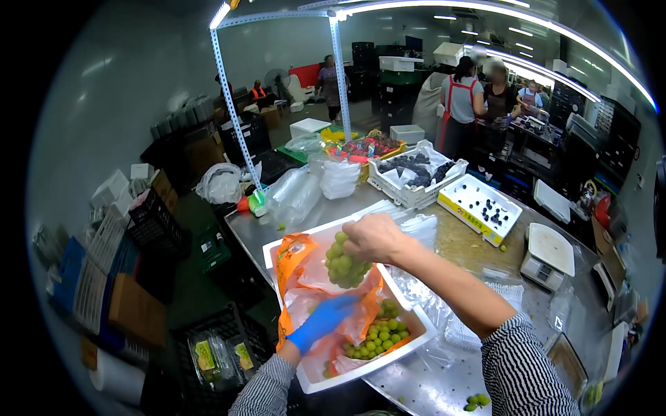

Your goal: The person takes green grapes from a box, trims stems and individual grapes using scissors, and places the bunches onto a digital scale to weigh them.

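Note:
My bare right hand [374,239] is closed on the top of a bunch of green grapes [344,269], which hangs over a white foam box [424,333]. Below it, my left hand [325,322] in a blue glove reaches into the box beside an orange plastic bag [294,255]. Motion smears its fingers, so their grip is unclear. More green grapes [378,340] lie at the box's near right, partly on pinkish wrapping. The bag's printed orange edges stand up around pale lining.
Right of the box are a kitchen scale [548,256], a yellow-white tray of dark berries [480,208] and clear packaging. A white crate of dark grapes [416,173] stands behind. A metal post [236,104] rises at the table's far edge. Below left sits a black crate [229,319] with packed punnets.

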